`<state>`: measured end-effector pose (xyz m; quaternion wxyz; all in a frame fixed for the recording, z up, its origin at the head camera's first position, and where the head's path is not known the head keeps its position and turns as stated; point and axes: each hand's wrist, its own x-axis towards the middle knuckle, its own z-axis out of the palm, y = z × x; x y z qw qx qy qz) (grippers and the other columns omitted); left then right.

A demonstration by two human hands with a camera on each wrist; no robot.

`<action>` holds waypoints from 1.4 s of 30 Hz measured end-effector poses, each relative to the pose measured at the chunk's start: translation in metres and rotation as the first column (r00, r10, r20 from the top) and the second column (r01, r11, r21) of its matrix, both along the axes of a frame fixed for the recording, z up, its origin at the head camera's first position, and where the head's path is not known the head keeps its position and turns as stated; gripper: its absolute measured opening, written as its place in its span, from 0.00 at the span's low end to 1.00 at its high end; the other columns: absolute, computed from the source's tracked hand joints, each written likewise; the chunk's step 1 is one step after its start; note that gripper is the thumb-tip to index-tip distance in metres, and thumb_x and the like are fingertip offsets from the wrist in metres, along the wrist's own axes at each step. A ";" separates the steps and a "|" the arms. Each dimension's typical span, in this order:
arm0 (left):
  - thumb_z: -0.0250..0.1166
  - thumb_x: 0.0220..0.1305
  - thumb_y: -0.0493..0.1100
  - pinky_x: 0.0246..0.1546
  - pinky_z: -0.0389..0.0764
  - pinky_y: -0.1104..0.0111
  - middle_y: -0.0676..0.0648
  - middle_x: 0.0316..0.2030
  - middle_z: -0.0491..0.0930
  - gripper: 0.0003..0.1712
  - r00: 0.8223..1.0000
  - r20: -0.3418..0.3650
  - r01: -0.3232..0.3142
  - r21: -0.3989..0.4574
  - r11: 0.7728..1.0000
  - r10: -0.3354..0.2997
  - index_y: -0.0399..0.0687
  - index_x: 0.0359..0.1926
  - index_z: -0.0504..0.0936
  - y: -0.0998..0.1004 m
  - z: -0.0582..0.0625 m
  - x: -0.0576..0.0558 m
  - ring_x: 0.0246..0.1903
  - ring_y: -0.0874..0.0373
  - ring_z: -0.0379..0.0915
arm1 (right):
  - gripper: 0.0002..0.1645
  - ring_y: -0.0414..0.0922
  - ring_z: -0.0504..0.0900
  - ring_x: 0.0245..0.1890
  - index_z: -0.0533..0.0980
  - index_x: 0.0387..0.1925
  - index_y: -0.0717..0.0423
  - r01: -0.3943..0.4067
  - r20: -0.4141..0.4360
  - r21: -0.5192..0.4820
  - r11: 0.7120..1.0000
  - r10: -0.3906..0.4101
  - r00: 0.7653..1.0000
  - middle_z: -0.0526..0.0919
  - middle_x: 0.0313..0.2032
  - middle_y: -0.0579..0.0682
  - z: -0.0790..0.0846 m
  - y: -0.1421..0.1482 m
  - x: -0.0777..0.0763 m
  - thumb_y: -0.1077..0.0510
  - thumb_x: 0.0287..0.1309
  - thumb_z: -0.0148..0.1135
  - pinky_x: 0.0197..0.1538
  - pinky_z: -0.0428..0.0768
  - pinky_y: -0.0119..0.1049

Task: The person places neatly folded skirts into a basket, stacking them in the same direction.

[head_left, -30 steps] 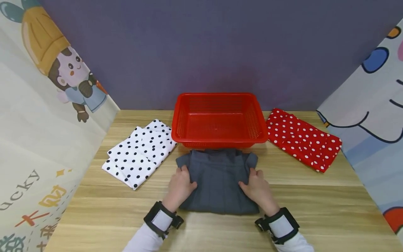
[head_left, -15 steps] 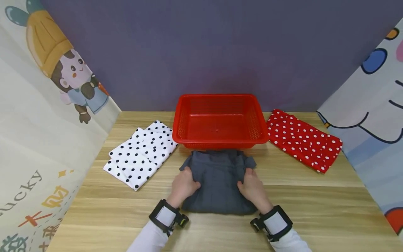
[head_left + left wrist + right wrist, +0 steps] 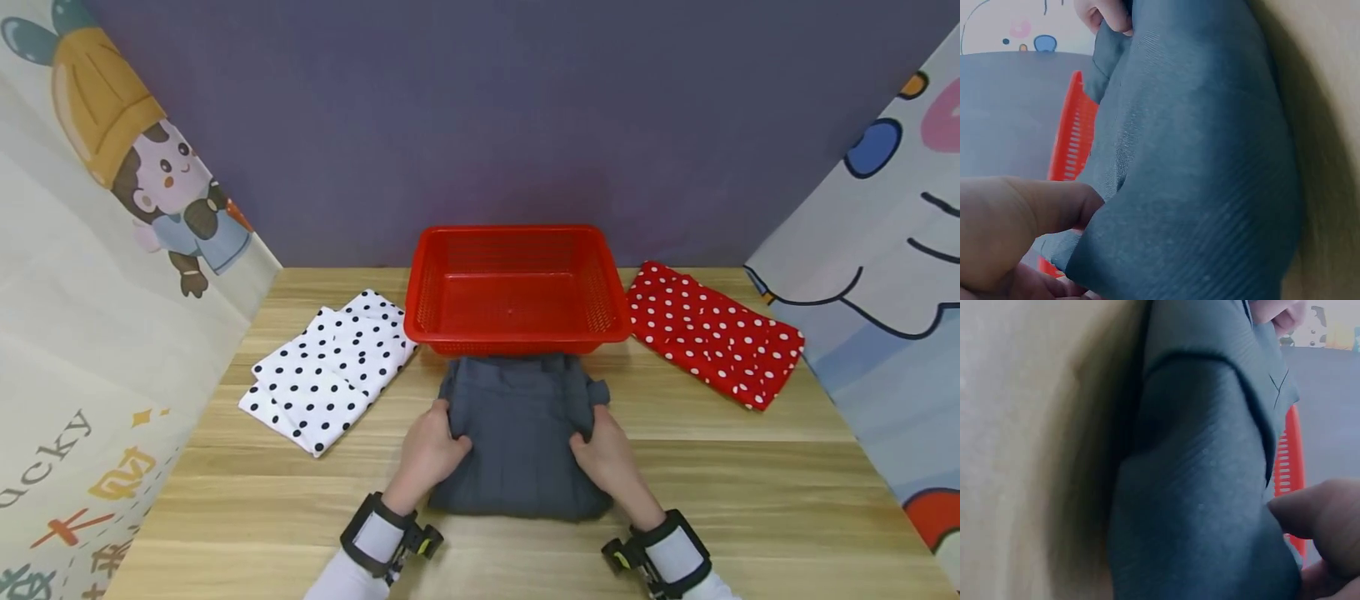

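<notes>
A folded dark grey cloth lies in front of the red basket, its far edge overlapping the basket's near side in the head view. My left hand grips its left side, thumb on top and fingers tucked under. The right hand pinches the opposite side the same way. In the left wrist view the cloth bulges in a thick fold, with the left thumb pressed on it. The right wrist view shows the right thumb at the cloth's edge, and a dark shadow along the fold on the table.
The red plastic basket stands at the back of the wooden table, against a purple-grey wall. To its left lies a folded white cloth with black dots. A folded red cloth with white dots lies to its right.
Both hands keep their hold on the grey cloth. Its sides have been drawn inward, and the corner flaps at the far end stick out less. The head view has shifted slightly.
</notes>
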<state>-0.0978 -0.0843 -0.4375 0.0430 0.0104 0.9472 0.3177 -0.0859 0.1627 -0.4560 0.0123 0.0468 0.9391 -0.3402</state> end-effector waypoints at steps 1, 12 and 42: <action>0.66 0.45 0.40 0.35 0.77 0.56 0.35 0.39 0.79 0.31 1.000 -0.008 0.000 0.005 1.000 0.000 0.29 0.50 0.70 0.000 0.001 0.002 0.36 0.45 0.77 | 0.31 0.67 0.72 0.50 0.61 0.54 0.80 0.005 -0.011 -0.009 1.000 -0.005 1.000 0.71 0.50 0.75 0.001 0.000 0.002 0.64 0.51 0.54 0.52 0.71 0.55; 0.66 0.46 0.40 0.38 0.77 0.55 0.39 0.44 0.77 0.30 0.999 -0.025 -0.027 0.034 0.999 0.028 0.34 0.52 0.70 0.003 0.012 0.019 0.39 0.46 0.76 | 0.22 0.62 0.77 0.43 0.66 0.47 0.73 0.022 -0.121 -0.028 0.999 -0.025 0.992 0.76 0.42 0.68 0.014 0.001 0.022 0.66 0.49 0.56 0.46 0.74 0.54; 0.65 0.46 0.39 0.30 0.74 0.59 0.42 0.37 0.78 0.25 0.975 -0.219 -0.008 0.064 0.998 0.022 0.39 0.47 0.69 0.000 0.052 0.001 0.32 0.49 0.75 | 0.23 0.59 0.74 0.45 0.63 0.51 0.68 0.060 -0.179 -0.084 0.995 -0.075 0.981 0.73 0.46 0.64 0.057 0.001 0.002 0.64 0.54 0.55 0.52 0.71 0.55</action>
